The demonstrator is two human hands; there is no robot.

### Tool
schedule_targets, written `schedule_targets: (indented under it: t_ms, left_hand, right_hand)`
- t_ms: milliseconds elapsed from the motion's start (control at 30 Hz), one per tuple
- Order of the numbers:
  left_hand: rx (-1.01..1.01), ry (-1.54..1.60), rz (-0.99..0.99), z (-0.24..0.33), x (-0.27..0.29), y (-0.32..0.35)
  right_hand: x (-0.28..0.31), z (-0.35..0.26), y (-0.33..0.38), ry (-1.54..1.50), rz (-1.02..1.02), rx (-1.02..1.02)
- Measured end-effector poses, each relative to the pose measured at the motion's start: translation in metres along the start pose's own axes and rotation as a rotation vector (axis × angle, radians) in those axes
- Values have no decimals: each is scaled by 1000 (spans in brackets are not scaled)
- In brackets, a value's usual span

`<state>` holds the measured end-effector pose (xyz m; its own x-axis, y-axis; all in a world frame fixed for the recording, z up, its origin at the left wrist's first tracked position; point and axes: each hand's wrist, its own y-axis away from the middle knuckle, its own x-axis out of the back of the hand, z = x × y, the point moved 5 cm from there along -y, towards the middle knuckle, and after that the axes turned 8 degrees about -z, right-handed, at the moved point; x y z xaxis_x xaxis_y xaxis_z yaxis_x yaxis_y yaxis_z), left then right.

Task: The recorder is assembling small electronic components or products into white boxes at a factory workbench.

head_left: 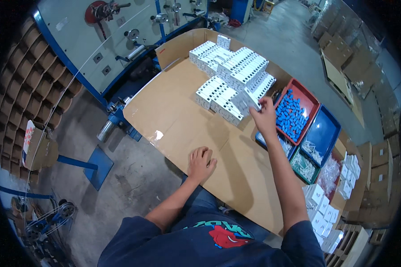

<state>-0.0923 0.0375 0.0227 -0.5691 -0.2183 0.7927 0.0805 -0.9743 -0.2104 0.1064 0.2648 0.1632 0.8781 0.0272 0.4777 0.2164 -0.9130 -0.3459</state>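
Note:
My right hand (263, 112) pinches a small flat white box (244, 101) by its right edge, with the box's greyish printed face turned up. It hangs at the front right of the stacked white boxes (243, 66), which stand in tight rows on the cardboard table top (165, 102). Whether the held box touches the row under it, I cannot tell. My left hand (201, 164) rests on the cardboard near the front edge, thumb apart and fingers loosely bent, with nothing seen in it.
Right of the stacks stand a red tray (316, 104) of blue pieces, a blue tray (332, 127) and a green tray (315, 171) with white sticks. Clear plastic bags (329, 173) and white packets (321, 209) lie nearer. A blue-framed machine (89, 58) stands left.

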Motion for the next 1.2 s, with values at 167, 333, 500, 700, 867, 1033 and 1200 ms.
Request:
schedule_targets:
  t_ms: [167,333,500,700,867,1033,1200]
  left_hand:
    - [2,23,40,-2,7,1]
    - [16,24,-27,-4,6,1]
    - [2,54,10,-4,7,1]
    - [-13,68,25,-4,10,-1]
    - [-14,86,53,-5,10,0]
    - [-6,90,46,-5,11,-1]
    - [-18,87,56,-6,9,1]
  right_hand:
    - [-55,-55,-104,184,-114,128]
    - [-104,-49,-148,389,-111,403]
    - [-128,-23,-159,544,-184,312]
    - [-135,-16,-158,702,-123,497]
    - [-139,-12,-157,786,-98,569]
    - [-139,-4,-155,862,-94,559]
    - [-139,-1,-153,904,-82,553]
